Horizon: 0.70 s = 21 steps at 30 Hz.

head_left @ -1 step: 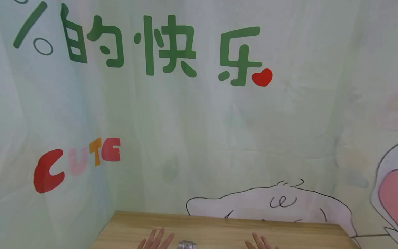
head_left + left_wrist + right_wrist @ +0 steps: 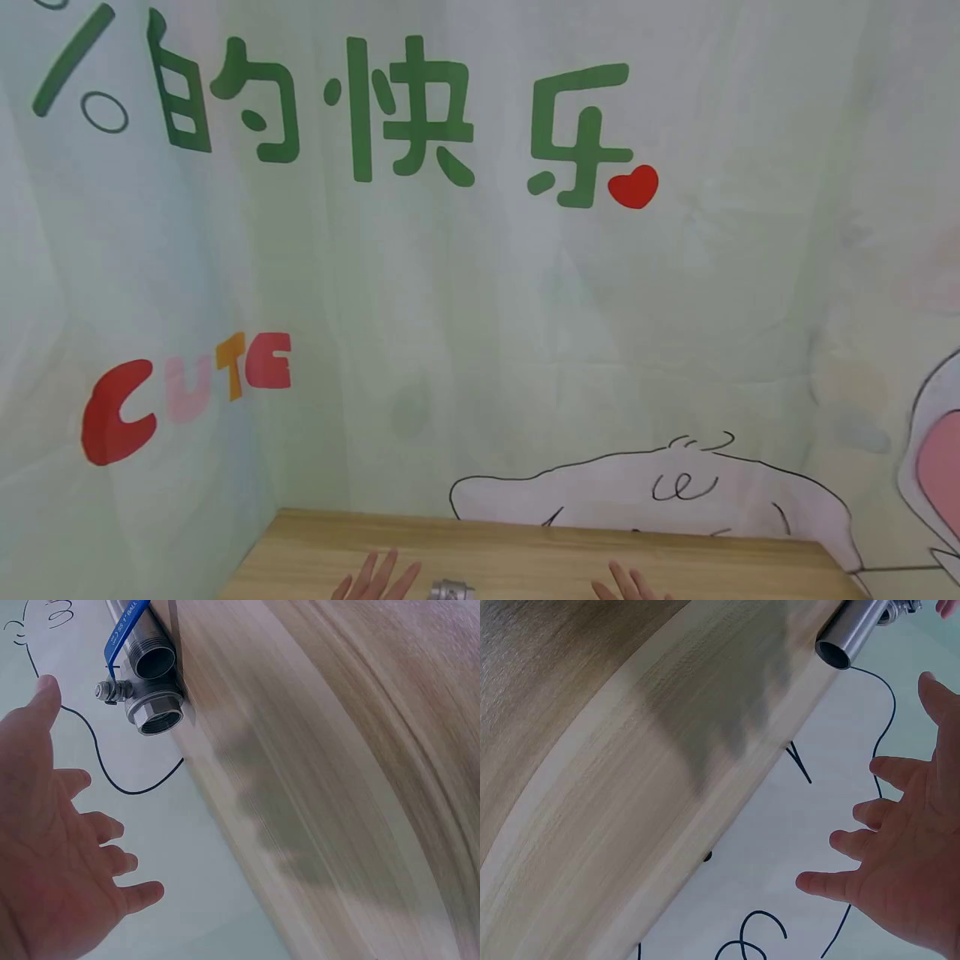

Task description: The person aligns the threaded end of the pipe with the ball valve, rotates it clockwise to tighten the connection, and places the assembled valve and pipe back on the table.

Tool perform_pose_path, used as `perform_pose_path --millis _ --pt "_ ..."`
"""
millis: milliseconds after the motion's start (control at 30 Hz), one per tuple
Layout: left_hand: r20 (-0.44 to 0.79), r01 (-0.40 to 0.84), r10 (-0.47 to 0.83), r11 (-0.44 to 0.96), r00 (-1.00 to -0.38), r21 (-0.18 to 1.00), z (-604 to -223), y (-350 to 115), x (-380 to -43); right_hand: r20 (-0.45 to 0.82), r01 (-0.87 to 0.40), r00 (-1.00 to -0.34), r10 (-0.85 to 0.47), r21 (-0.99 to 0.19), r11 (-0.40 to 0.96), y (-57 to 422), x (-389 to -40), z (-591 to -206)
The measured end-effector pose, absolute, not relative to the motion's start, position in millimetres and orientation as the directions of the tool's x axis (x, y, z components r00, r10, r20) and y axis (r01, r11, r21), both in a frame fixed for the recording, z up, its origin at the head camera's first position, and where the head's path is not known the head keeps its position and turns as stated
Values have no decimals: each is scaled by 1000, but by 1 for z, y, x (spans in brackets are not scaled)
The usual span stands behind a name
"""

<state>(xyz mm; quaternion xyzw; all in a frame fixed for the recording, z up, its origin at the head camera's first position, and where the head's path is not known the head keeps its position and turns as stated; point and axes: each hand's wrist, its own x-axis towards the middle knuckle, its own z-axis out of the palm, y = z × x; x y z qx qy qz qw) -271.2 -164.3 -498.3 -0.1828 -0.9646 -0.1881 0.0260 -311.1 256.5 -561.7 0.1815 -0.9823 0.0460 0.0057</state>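
Looks like your left hand (image 2: 60, 847) and right hand (image 2: 911, 817) aren't holding anything, fingers (image 2: 142, 896) spread loose over the bench (image 2: 525, 546). Valve (image 2: 154, 709) and pipe (image 2: 855, 634) sit between them, nearer your left, short of the far edge, probably parked so either hand can reach.

Place: corner work booth, cloth-lined; wider premises (home, shop or workshop) not determinable. Walls: pale-green printed cloth (image 2: 480, 333), creased, meeting in a corner; green Chinese characters (image 2: 358, 108), red heart (image 2: 634, 187), multicoloured lettering "CUTE" (image 2: 187, 412), white cartoon figure (image 2: 600, 492), black outline. Furniture: wood-grain worktop (image 2: 525, 546), against cloth. Trade evidence: metal valve (image 2: 152, 705), blue lever (image 2: 124, 631); metal tube (image 2: 859, 631) beside it.
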Motion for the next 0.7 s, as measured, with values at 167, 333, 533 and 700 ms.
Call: perform_pose_path --millis 167,333,533,700 --pt "162 383 348 861 -924 335 -499 -165 -268 38 -338 -941 -336 -114 934 246 -303 -554" --pt "180 393 353 869 -918 302 -494 -164 -268 151 -360 -931 -331 -253 898 232 -284 -524" --pt "196 412 369 870 -908 270 -488 -163 -267 95 -331 -943 -318 -335 882 229 -273 -504" --pt "142 401 375 868 -916 294 -486 -161 -267 33 -288 -955 -294 -329 899 232 -273 -501"
